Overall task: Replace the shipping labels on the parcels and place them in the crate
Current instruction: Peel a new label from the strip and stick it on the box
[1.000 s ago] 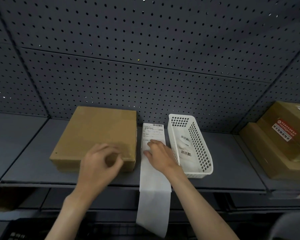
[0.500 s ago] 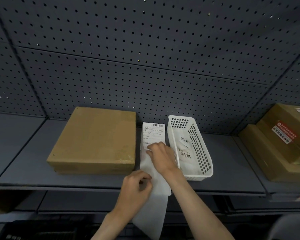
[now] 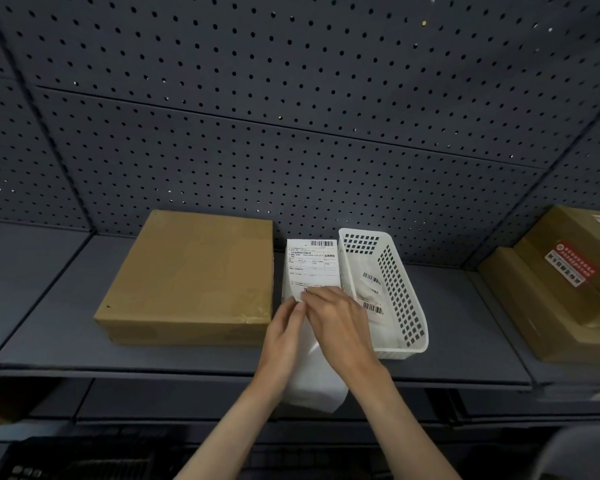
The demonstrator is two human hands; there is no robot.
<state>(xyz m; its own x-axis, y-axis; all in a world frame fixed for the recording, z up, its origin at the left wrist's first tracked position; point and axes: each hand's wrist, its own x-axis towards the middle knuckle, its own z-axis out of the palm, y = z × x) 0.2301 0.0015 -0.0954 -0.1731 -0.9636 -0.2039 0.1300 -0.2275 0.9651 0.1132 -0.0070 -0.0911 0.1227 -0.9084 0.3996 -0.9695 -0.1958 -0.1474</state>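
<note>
A flat brown cardboard parcel (image 3: 191, 275) lies on the grey shelf (image 3: 49, 327), with no label on its top face. To its right lies a long white label strip (image 3: 312, 265); a printed shipping label shows at its far end and its blank tail hangs over the shelf's front edge. My right hand (image 3: 336, 323) rests on the strip just below the printed label. My left hand (image 3: 284, 337) pinches the strip's left edge right beside it, fingertips touching the paper.
A white perforated plastic basket (image 3: 402, 296) holding several barcode labels stands right of the strip. Stacked brown boxes (image 3: 555, 296), one with a red sticker, sit at the far right. A perforated back panel rises behind the shelf. A dark crate-like object (image 3: 83, 459) shows below.
My left hand left the parcel's front corner, moved right and up, and now pinches the label strip beside my right hand. The strip's hanging tail has been drawn up shorter.
</note>
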